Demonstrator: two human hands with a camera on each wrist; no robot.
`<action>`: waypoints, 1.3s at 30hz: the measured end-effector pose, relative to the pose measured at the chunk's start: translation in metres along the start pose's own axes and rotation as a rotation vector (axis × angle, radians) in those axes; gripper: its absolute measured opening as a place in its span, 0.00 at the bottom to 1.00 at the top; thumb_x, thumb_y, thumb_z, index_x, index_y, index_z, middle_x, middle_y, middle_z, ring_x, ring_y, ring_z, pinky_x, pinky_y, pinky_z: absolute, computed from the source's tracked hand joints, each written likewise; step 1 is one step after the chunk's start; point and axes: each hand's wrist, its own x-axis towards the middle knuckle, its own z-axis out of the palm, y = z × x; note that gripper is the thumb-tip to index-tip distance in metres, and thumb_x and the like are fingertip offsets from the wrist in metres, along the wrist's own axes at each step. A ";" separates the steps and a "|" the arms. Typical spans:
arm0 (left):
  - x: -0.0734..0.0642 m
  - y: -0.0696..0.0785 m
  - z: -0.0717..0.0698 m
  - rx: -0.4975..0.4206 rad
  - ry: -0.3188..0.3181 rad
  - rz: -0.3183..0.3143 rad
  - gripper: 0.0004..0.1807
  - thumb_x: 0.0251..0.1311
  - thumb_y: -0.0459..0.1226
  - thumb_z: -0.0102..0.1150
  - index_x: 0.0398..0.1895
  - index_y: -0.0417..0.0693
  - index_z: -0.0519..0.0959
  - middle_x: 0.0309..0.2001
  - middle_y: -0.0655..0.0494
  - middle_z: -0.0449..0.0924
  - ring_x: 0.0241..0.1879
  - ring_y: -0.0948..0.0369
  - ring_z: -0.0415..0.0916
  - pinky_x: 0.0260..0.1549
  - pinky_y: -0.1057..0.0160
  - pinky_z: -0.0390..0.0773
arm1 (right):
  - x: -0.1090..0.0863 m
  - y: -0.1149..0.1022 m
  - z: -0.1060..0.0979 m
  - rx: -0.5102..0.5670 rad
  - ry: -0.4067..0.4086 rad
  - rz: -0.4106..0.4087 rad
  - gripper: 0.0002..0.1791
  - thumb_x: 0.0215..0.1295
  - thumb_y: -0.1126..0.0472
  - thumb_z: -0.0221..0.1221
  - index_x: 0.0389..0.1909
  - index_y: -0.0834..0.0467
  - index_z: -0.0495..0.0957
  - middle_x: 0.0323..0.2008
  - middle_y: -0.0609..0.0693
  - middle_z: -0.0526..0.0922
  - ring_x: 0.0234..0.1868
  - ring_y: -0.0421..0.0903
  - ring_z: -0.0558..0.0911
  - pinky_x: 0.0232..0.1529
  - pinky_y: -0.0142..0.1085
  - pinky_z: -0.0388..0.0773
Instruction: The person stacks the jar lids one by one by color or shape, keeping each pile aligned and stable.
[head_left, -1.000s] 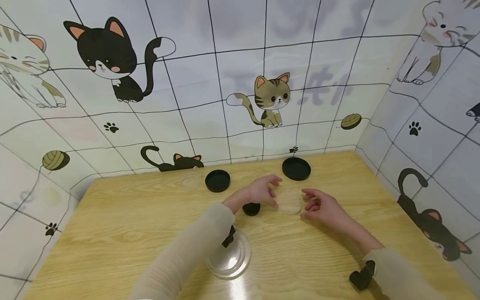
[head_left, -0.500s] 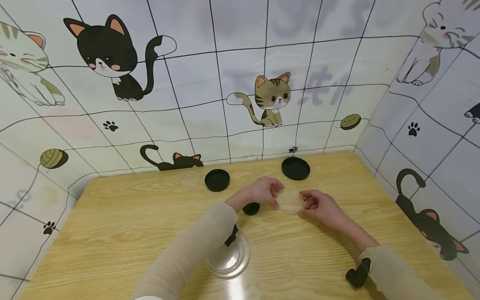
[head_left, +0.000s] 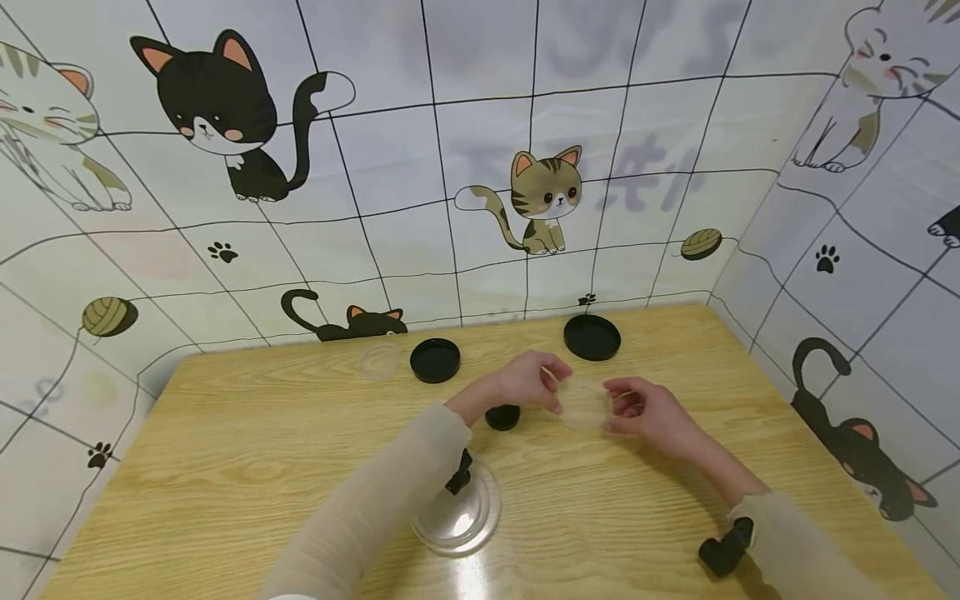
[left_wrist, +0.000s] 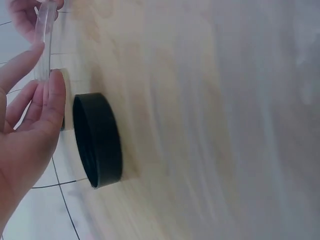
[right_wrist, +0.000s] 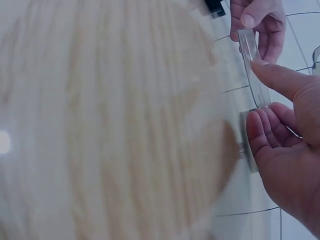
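Note:
A clear round shallow dish (head_left: 584, 410) is between my two hands, above the right half of the table. My left hand (head_left: 530, 382) pinches its left rim, thumb on one face and fingers on the other. On the opposite rim, my right hand (head_left: 648, 412) grips it the same way. Both wrist views show the dish edge-on: its thin transparent wall (left_wrist: 45, 35) lies between the fingertips. A small black round cap (head_left: 502, 417) sits just beneath my left wrist, and looks large in the left wrist view.
Two wider black round lids (head_left: 435, 361) (head_left: 592, 337) lie along the back of the wooden table (head_left: 247, 467). A faint clear disc (head_left: 380, 362) is left of them. Stacked clear round pieces (head_left: 457, 521) lie under my left forearm. A cat-patterned wall covering (head_left: 405, 175) encloses the back and sides.
My fingers have closed in from beside the clear dish onto its rim on both sides. The dish has shifted slightly to the right; the black lids stay in place.

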 end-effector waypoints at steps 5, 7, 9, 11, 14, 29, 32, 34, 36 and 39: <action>-0.008 0.005 -0.004 -0.056 -0.005 0.029 0.32 0.54 0.24 0.73 0.64 0.33 0.76 0.60 0.37 0.75 0.45 0.59 0.75 0.37 0.68 0.79 | -0.004 -0.011 -0.008 0.046 0.006 -0.049 0.33 0.59 0.64 0.75 0.62 0.70 0.74 0.50 0.62 0.80 0.47 0.53 0.79 0.45 0.32 0.79; -0.012 0.006 -0.005 -0.064 -0.004 0.041 0.32 0.54 0.25 0.74 0.64 0.33 0.75 0.60 0.37 0.75 0.45 0.59 0.76 0.38 0.68 0.79 | -0.006 -0.016 -0.011 0.065 0.001 -0.063 0.33 0.58 0.65 0.75 0.62 0.71 0.74 0.50 0.63 0.79 0.47 0.53 0.78 0.45 0.31 0.80; -0.016 0.006 -0.007 -0.071 0.004 0.058 0.32 0.54 0.26 0.74 0.64 0.33 0.75 0.59 0.36 0.75 0.46 0.59 0.76 0.39 0.68 0.79 | -0.007 -0.021 -0.012 0.073 -0.005 -0.070 0.33 0.58 0.65 0.75 0.63 0.71 0.73 0.50 0.63 0.79 0.46 0.53 0.78 0.44 0.31 0.79; -0.023 0.006 -0.008 -0.076 0.021 0.073 0.32 0.54 0.26 0.74 0.64 0.34 0.76 0.59 0.36 0.75 0.46 0.60 0.77 0.41 0.67 0.80 | -0.007 -0.025 -0.012 0.082 -0.014 -0.084 0.34 0.58 0.65 0.75 0.63 0.71 0.73 0.50 0.63 0.79 0.46 0.52 0.78 0.44 0.30 0.79; -0.036 0.007 -0.010 -0.076 0.044 0.069 0.32 0.54 0.26 0.74 0.64 0.34 0.76 0.59 0.37 0.75 0.47 0.61 0.77 0.43 0.66 0.80 | -0.006 -0.031 -0.008 0.107 -0.036 -0.107 0.33 0.58 0.67 0.75 0.62 0.71 0.74 0.51 0.64 0.79 0.46 0.51 0.79 0.45 0.31 0.80; -0.117 -0.002 -0.011 -0.211 0.172 0.031 0.35 0.49 0.23 0.76 0.63 0.33 0.74 0.55 0.39 0.74 0.44 0.57 0.75 0.42 0.64 0.81 | -0.005 -0.067 0.032 0.157 -0.174 -0.209 0.32 0.55 0.70 0.75 0.60 0.69 0.75 0.51 0.64 0.77 0.44 0.57 0.79 0.46 0.35 0.80; -0.135 -0.005 -0.011 -0.191 0.195 0.044 0.34 0.49 0.23 0.76 0.62 0.34 0.75 0.55 0.43 0.75 0.46 0.54 0.75 0.43 0.63 0.82 | -0.004 -0.072 0.042 0.164 -0.208 -0.251 0.31 0.54 0.70 0.76 0.59 0.67 0.76 0.50 0.64 0.77 0.44 0.58 0.79 0.46 0.35 0.80; -0.146 -0.008 -0.011 -0.179 0.216 0.054 0.34 0.48 0.24 0.76 0.61 0.33 0.75 0.55 0.42 0.74 0.46 0.53 0.75 0.43 0.62 0.83 | -0.003 -0.075 0.049 0.170 -0.230 -0.275 0.31 0.54 0.69 0.76 0.59 0.67 0.77 0.50 0.65 0.77 0.44 0.58 0.79 0.46 0.35 0.80; -0.156 -0.010 -0.011 -0.164 0.241 0.050 0.34 0.48 0.24 0.77 0.61 0.33 0.76 0.55 0.40 0.74 0.46 0.54 0.75 0.42 0.62 0.83 | -0.002 -0.079 0.055 0.174 -0.249 -0.288 0.30 0.55 0.69 0.76 0.59 0.67 0.77 0.50 0.64 0.77 0.44 0.59 0.79 0.46 0.35 0.80; -0.169 -0.016 -0.011 -0.171 0.268 0.034 0.34 0.47 0.24 0.77 0.61 0.32 0.75 0.55 0.36 0.73 0.44 0.55 0.76 0.42 0.62 0.84 | -0.001 -0.084 0.066 0.189 -0.275 -0.300 0.30 0.54 0.69 0.75 0.58 0.68 0.76 0.50 0.65 0.77 0.43 0.58 0.79 0.46 0.36 0.80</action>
